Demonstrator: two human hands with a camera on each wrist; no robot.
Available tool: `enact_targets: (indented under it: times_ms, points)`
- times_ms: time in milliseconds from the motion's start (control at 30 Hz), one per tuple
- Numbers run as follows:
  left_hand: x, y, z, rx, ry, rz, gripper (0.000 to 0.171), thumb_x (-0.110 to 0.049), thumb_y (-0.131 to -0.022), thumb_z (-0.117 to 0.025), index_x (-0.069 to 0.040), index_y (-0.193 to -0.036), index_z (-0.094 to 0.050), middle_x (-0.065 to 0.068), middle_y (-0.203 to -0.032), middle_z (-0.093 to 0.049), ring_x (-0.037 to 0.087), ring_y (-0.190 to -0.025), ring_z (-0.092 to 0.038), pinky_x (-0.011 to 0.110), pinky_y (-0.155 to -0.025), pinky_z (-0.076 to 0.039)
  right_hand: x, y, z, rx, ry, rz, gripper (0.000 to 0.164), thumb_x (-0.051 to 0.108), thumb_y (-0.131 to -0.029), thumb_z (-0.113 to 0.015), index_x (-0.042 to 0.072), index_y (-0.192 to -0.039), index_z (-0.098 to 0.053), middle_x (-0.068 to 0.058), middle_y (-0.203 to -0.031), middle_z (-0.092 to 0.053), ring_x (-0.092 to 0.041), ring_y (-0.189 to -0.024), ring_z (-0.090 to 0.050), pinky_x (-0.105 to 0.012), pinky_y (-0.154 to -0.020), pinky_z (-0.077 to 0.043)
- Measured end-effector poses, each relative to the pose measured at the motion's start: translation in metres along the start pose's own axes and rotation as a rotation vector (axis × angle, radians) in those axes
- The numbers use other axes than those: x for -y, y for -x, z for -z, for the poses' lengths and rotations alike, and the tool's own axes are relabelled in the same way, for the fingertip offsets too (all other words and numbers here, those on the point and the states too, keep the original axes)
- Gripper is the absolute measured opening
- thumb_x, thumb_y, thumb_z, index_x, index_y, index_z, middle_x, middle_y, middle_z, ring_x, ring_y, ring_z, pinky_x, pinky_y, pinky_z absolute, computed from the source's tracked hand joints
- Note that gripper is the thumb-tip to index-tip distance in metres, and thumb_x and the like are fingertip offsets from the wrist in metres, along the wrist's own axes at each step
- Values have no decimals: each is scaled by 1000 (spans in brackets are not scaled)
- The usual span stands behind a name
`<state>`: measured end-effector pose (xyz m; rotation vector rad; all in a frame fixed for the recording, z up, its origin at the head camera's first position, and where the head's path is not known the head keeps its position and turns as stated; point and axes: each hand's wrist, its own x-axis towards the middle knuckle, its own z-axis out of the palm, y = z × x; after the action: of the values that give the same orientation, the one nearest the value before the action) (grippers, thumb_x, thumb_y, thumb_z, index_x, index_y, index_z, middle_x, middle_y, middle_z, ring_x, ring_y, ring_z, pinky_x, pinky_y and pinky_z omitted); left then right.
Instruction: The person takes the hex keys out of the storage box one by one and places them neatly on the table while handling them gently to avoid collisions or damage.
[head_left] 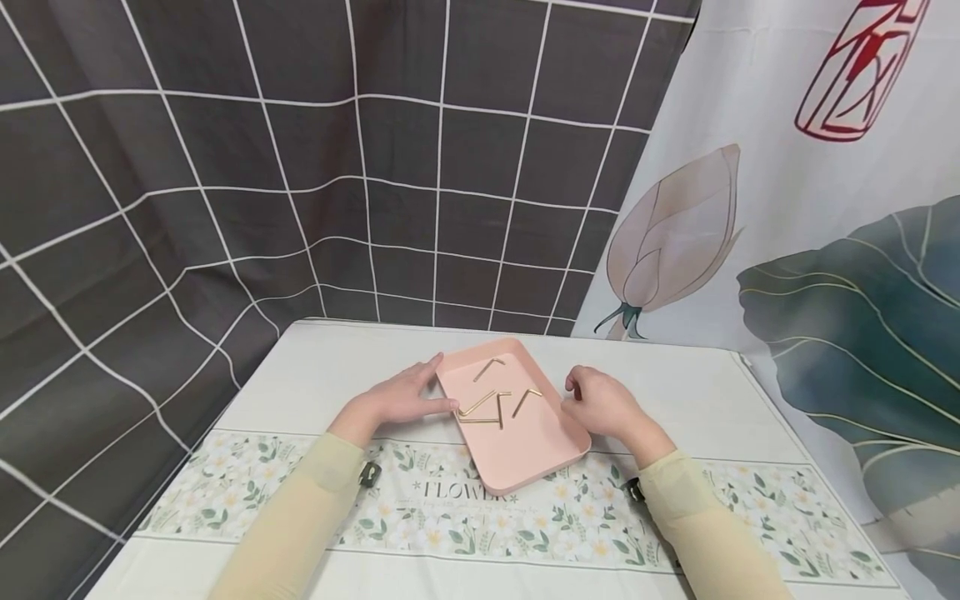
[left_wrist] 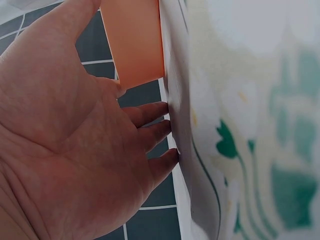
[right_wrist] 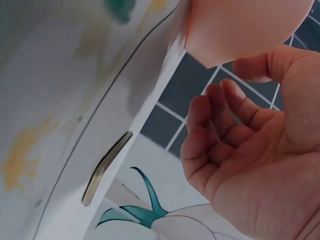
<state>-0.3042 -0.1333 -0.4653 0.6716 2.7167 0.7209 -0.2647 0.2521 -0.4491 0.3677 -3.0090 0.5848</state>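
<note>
Table (head_left: 675, 375), cloth-covered, across the lower half of the head view. Far edge near the tray's (head_left: 536, 446) top corner; more room to slide toward the bottom of the frame. Tray pink, at centre, set askew: looks light, stiff, smooth, perhaps slippery. I'd take it by opposite long walls, level, or contents may slide.

Hands apart, tray between. Left hand (head_left: 405, 397), fingers extended, touches the left wall. Right hand (head_left: 606, 407), just beside the right wall, fingers loosely curled, nothing seen in them; contact unclear.

L-shaped metal rods (head_left: 500, 411) in the tray's upper half: likely rigid, sturdy; pinch mid-shank. Loose rod (right_wrist: 106, 164) on cloth, lower left of the right-wrist view; open cloth leftward.
</note>
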Motion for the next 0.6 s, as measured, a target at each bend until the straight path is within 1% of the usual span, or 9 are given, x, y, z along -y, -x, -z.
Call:
enact_targets:
  times_ms: [333, 467, 600]
  points:
    - [1, -2, -1, -6, 6, -4, 113, -73, -101, -64, -9, -180, -14, 19, -183, -24, 43, -168, -23, 66, -134, -24, 9, 0, -1, -31, 10, 24, 19, 11, -87, -71, 6, -105, -66, -2, -84, -59, -19, -71, -53, -38, -67, -48]
    - [0, -1, -1, -1, -2, 1, 114, -75, -101, -64, -10, -180, -13, 18, -183, -23, 41, -169, -22, 65, -134, -23, 12, 0, -1, -37, 10, 46, 21, 13, -87, -73, 5, -106, -67, -2, -85, -59, -19, -72, -54, -38, -67, -48]
    - [1, -1, 0, -1, 0, 1, 116, -76, -100, -63, -9, -180, -13, 20, -183, -23, 42, -168, -23, 66, -134, -24, 15, 0, 0, -40, 12, 59, 23, 14, -88, -74, 5, -108, -68, -2, -87, -59, -20, -73, -54, -39, -67, -49]
